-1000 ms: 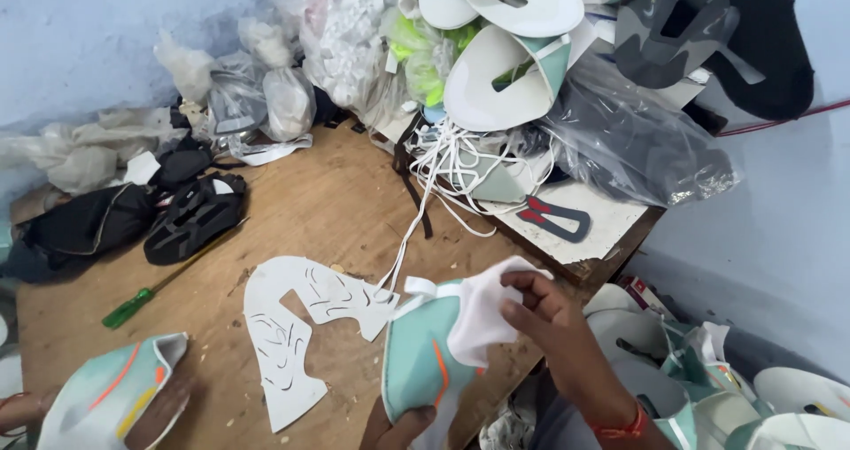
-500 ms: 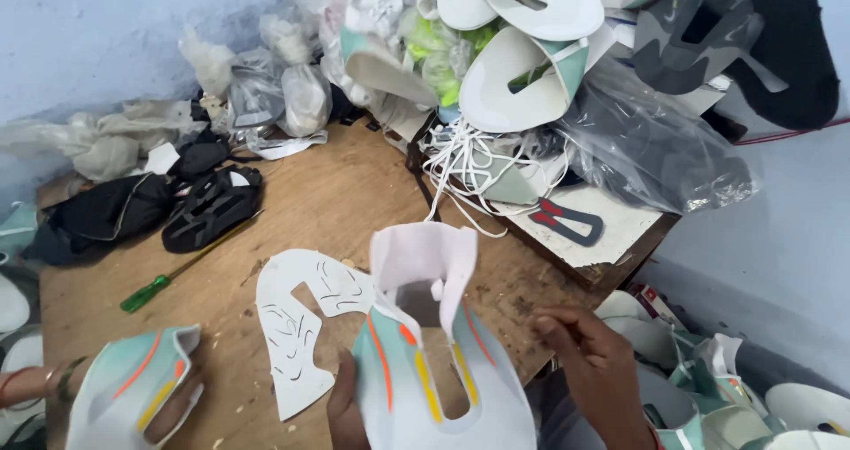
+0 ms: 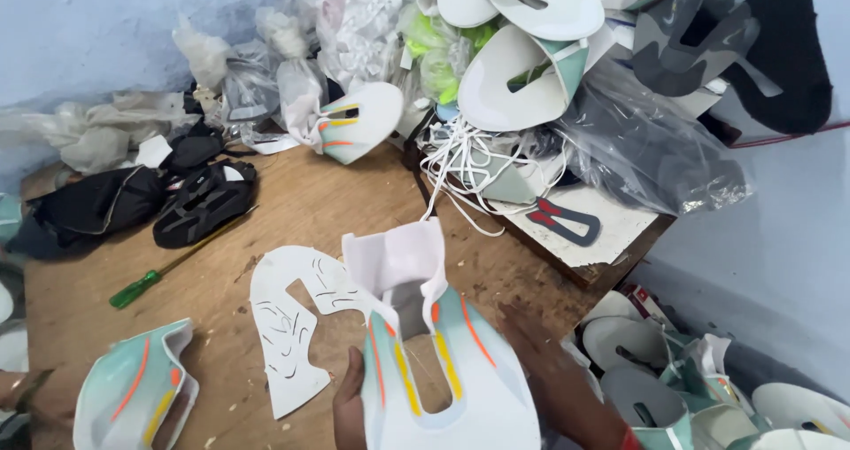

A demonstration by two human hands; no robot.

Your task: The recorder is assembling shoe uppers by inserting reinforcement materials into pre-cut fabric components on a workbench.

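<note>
Your left hand now pinches the mint-green fabric shoe upper with orange and yellow stripes flat, just right of the white cut-out pattern sheet; right hand has let go, fingers loose beneath it.

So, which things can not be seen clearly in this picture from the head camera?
- Left hand: only the thumb side shows; the mint shoe upper it holds covers the rest.
- Right hand: blurred, partly behind the upper, so its grip cannot be told.
- Second mint upper: cut off by the bottom edge.
- Contents of the plastic bags: hidden by crumpled film.
</note>
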